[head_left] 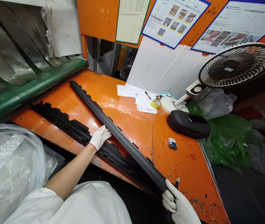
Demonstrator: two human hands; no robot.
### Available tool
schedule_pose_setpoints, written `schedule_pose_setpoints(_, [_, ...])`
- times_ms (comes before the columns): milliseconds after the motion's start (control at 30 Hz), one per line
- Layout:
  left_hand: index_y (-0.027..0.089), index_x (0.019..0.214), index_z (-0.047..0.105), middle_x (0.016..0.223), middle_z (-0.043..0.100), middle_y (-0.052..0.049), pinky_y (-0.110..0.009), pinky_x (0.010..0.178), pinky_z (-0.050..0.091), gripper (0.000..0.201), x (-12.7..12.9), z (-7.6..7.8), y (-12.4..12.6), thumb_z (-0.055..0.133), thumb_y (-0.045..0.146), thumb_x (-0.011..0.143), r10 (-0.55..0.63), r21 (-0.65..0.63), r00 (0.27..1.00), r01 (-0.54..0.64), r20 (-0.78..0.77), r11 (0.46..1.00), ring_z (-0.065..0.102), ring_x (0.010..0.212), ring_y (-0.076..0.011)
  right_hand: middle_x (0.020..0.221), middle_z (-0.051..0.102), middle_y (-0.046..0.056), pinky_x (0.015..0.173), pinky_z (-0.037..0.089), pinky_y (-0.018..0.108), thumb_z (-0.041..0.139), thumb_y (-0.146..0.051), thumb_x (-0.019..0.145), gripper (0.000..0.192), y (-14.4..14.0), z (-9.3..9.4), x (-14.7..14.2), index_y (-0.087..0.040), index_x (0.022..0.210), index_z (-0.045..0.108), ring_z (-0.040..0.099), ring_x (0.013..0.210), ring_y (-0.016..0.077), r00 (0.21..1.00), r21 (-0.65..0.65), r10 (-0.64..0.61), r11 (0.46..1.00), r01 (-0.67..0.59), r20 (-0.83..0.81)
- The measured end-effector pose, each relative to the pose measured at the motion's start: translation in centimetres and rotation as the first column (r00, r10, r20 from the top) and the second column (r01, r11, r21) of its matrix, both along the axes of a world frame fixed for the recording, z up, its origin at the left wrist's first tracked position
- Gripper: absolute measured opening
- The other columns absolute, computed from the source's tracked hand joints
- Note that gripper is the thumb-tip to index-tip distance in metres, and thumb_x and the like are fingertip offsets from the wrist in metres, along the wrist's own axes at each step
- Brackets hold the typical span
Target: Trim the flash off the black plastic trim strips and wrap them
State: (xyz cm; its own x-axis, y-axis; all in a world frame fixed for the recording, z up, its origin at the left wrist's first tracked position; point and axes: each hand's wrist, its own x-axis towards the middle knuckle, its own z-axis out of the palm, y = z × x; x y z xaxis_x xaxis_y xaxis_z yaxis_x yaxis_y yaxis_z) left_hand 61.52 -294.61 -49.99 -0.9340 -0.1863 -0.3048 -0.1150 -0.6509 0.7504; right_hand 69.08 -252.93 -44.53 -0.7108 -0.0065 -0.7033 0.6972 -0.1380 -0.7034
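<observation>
Spanning both hands (100, 137) (178, 200), dark strip (121, 137)

Orange tabletop (132, 119) — speckled black, dark-grey strip (122, 139), black strip (76, 129), white gloves (99, 137) — one red-edged, green roller (53, 75)

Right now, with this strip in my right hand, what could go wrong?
The knife in your right hand has its blade exposed near the end of the upper strip, so a slip might scratch it. That strip also crosses over the lower strip in view, so lowering it could knock their notched edges together.
</observation>
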Motion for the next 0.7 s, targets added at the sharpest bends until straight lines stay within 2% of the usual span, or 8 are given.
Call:
schedule_pose_setpoints(267, [0.022, 0.137, 0.068, 0.126, 0.078, -0.016, -0.047, 0.109, 0.058, 0.066, -0.2, -0.8, -0.4, 0.082, 0.061, 0.086, 0.001, -0.020, 0.999, -0.001, 0.037, 1.000, 0.076, 0.117, -0.0312, 0.050, 0.027, -0.012, 0.039, 0.016, 0.019, 0.101, -0.072, 0.062, 0.082, -0.5, -0.1, 0.2, -0.025, 0.063, 0.035, 0.020, 0.041, 0.0025, 0.996, 0.025, -0.042, 0.999, 0.044, -0.078])
schedule_pose_setpoints(367, [0.019, 0.134, 0.068, 0.115, 0.079, -0.014, -0.044, 0.100, 0.061, 0.070, 0.0, -0.6, -0.4, 0.078, 0.068, 0.085, -0.034, -0.238, 0.997, 0.051, 0.076, 0.970, 0.077, 0.104, -0.0280, 0.049, 0.030, -0.011, 0.039, 0.016, 0.020, 0.100, -0.071, 0.067, 0.079, -0.7, -0.3, 0.4, -0.025, 0.065, 0.036, 0.023, 0.041, 0.0042, 0.995, 0.031, -0.028, 0.999, 0.031, -0.094])
schedule_pose_setpoints(433, [0.017, 0.132, 0.070, 0.113, 0.079, -0.014, -0.045, 0.101, 0.060, 0.067, 0.7, -0.1, -0.3, 0.077, 0.066, 0.086, -0.064, -0.441, 0.989, 0.117, 0.133, 0.890, 0.076, 0.104, -0.0281, 0.049, 0.032, -0.010, 0.039, 0.016, 0.020, 0.100, -0.072, 0.065, 0.079, -0.9, -0.1, 0.4, -0.024, 0.066, 0.037, 0.024, 0.042, 0.0040, 0.995, 0.051, -0.027, 0.998, 0.032, -0.101])
schedule_pose_setpoints(500, [0.017, 0.133, 0.073, 0.120, 0.079, -0.014, -0.046, 0.107, 0.058, 0.061, 2.1, 0.8, -0.3, 0.080, 0.055, 0.086, -0.146, -0.648, 0.973, 0.227, 0.178, 0.727, 0.075, 0.112, -0.0305, 0.050, 0.033, -0.010, 0.040, 0.017, 0.020, 0.101, -0.074, 0.063, 0.082, -1.0, 0.2, 0.3, -0.023, 0.064, 0.037, 0.024, 0.042, 0.0032, 0.994, 0.074, -0.023, 0.997, 0.031, -0.107])
schedule_pose_setpoints(533, [0.019, 0.134, 0.075, 0.126, 0.079, -0.014, -0.047, 0.111, 0.056, 0.059, 3.1, 1.2, -0.2, 0.084, 0.050, 0.084, -0.231, -0.751, 0.955, 0.290, 0.186, 0.593, 0.073, 0.119, -0.0325, 0.050, 0.033, -0.010, 0.040, 0.017, 0.020, 0.100, -0.075, 0.063, 0.082, -1.0, 0.3, 0.1, -0.023, 0.063, 0.037, 0.025, 0.042, 0.0030, 0.994, 0.081, -0.016, 0.996, 0.024, -0.106])
schedule_pose_setpoints(633, [0.024, 0.131, 0.080, 0.144, 0.073, -0.013, -0.053, 0.118, 0.051, 0.061, 5.9, 2.1, 0.0, 0.094, 0.039, 0.074, -0.505, -0.955, 0.824, 0.297, 0.255, 0.002, 0.066, 0.134, -0.0397, 0.049, 0.032, -0.009, 0.040, 0.020, 0.019, 0.099, -0.076, 0.065, 0.083, -0.7, 0.4, -0.3, -0.022, 0.059, 0.036, 0.027, 0.041, 0.0031, 0.996, 0.067, 0.008, 0.998, -0.003, -0.083])
schedule_pose_setpoints(667, [0.025, 0.127, 0.081, 0.147, 0.072, -0.013, -0.055, 0.118, 0.050, 0.059, 6.6, 2.1, 0.1, 0.097, 0.036, 0.071, -0.532, -0.960, 0.799, 0.238, 0.281, -0.149, 0.064, 0.136, -0.0411, 0.049, 0.032, -0.009, 0.039, 0.021, 0.019, 0.099, -0.074, 0.066, 0.083, -0.5, 0.3, -0.5, -0.022, 0.058, 0.036, 0.028, 0.041, 0.0032, 0.997, 0.051, 0.007, 0.999, -0.003, -0.071])
schedule_pose_setpoints(700, [0.025, 0.123, 0.082, 0.145, 0.073, -0.013, -0.056, 0.118, 0.050, 0.055, 7.2, 1.9, 0.2, 0.098, 0.034, 0.072, -0.526, -0.949, 0.797, 0.184, 0.297, -0.258, 0.064, 0.135, -0.0410, 0.048, 0.031, -0.009, 0.038, 0.022, 0.019, 0.100, -0.072, 0.067, 0.083, -0.2, 0.0, -0.6, -0.022, 0.057, 0.035, 0.028, 0.041, 0.0030, 0.998, 0.028, -0.011, 1.000, 0.012, -0.058])
